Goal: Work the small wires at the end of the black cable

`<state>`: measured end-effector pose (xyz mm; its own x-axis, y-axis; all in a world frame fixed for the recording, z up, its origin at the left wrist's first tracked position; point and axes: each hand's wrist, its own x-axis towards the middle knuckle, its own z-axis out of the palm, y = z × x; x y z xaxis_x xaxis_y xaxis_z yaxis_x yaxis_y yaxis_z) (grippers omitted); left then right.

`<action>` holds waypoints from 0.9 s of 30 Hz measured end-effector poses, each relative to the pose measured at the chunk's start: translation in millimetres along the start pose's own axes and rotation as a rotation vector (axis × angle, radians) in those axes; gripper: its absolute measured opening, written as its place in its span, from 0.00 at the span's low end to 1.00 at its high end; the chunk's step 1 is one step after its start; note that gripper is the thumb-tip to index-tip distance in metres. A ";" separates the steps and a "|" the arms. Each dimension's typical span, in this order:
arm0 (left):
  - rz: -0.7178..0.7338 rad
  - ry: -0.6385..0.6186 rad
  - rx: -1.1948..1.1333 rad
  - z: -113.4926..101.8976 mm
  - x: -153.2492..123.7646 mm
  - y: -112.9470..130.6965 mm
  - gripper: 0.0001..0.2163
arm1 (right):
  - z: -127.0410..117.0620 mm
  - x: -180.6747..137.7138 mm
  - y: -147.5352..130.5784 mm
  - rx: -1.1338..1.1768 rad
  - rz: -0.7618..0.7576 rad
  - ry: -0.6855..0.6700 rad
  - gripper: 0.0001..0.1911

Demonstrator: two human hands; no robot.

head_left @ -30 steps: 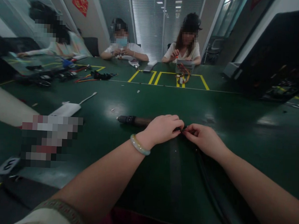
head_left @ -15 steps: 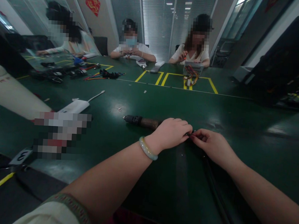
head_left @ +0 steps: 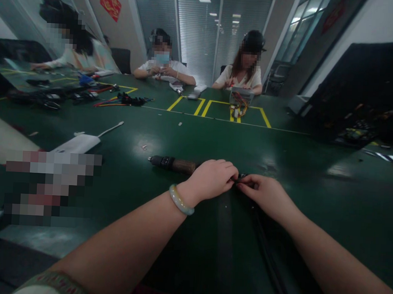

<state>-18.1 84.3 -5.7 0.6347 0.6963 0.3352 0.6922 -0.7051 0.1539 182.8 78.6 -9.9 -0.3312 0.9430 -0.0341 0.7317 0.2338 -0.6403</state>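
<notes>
On the green table (head_left: 197,138) lies a dark, cylindrical, screwdriver-like tool (head_left: 184,165) with a black ringed collar and a small metal tip pointing left. My left hand (head_left: 211,178), a pale bangle at its wrist, covers the tool's right end, and its fingers are bent and pinched at a dark thin piece. Close by, my right hand (head_left: 263,190) pinches the same spot between thumb and forefinger. A black cable (head_left: 266,247) runs from under my right hand towards the table's near edge. Between the fingertips, the small part is mostly hidden.
A co-worker's arm (head_left: 10,139) reaches in from the left beside a white adapter (head_left: 80,143). Black cables and coloured wires (head_left: 126,99) lie at the far left. Across the table sit several people. Wires hang from a grey box (head_left: 241,96); a dark bulky object (head_left: 360,90) stands right.
The whole view has shifted, so the table and hands appear further left. My hands keep the same pinch at the tool's right end.
</notes>
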 end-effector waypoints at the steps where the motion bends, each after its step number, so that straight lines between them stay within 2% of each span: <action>1: 0.001 0.002 -0.001 -0.4 0.3 0.5 0.04 | 0.4 0.2 -0.1 0.000 -0.008 0.012 0.10; 7: -0.014 -0.001 -0.018 0.6 1.0 1.2 0.04 | 1.6 1.0 1.5 0.029 -0.059 0.051 0.07; 13: -0.067 0.026 0.007 2.3 0.4 0.0 0.04 | -0.6 1.4 4.8 0.058 -0.084 0.026 0.07; 18: -0.048 0.026 -0.007 0.7 0.5 0.6 0.02 | 1.3 3.3 5.5 0.041 -0.095 0.046 0.06; 27: -0.043 0.039 -0.043 4.0 0.2 0.5 0.04 | 7.5 4.4 11.9 0.067 -0.112 0.066 0.03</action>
<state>-16.3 84.6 -9.3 0.5904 0.7208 0.3632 0.7026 -0.6804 0.2081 185.5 83.7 -23.4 -0.3675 0.9257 0.0895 0.6502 0.3246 -0.6869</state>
